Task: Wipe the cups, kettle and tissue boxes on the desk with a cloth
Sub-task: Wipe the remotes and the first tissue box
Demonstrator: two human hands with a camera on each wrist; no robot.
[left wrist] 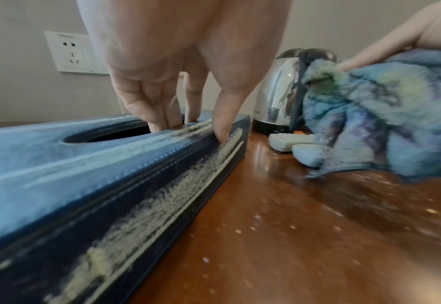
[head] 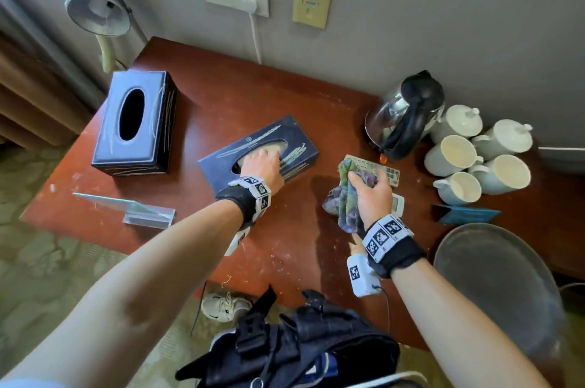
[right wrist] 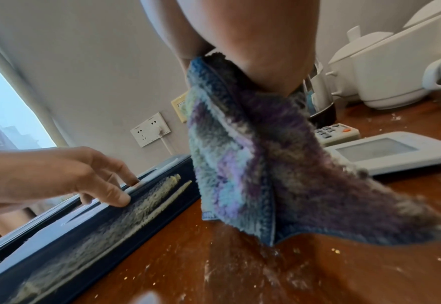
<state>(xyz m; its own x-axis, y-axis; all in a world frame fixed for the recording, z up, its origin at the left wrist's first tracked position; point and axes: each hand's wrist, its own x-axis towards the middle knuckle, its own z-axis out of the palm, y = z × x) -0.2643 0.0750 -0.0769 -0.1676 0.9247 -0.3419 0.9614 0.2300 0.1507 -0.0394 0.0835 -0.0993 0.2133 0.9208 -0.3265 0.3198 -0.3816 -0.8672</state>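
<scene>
A dark blue tissue box [head: 285, 137] streaked with pale dust lies mid-desk. My left hand [head: 262, 166] holds it, with fingers in its oval slot and the thumb [left wrist: 222, 131] on the dusty side wall [right wrist: 84, 236]. To its right, my right hand [head: 370, 191] grips a bunched purple-blue cloth [head: 345, 207] just above the desk, apart from the box [right wrist: 253, 164]. A second tissue box [head: 136, 121] stands at the back left. The steel kettle [head: 405, 115] and several white cups [head: 449, 153], two of them lidded, sit at the right.
Two remotes [head: 380, 169] lie under and beyond the cloth. An acrylic sign holder [head: 139, 210] stands at the front left, a grey round tray [head: 493, 286] at the front right. The red-brown desk [head: 253, 90] is speckled with dust. A lamp [head: 98, 10] hangs at the back left.
</scene>
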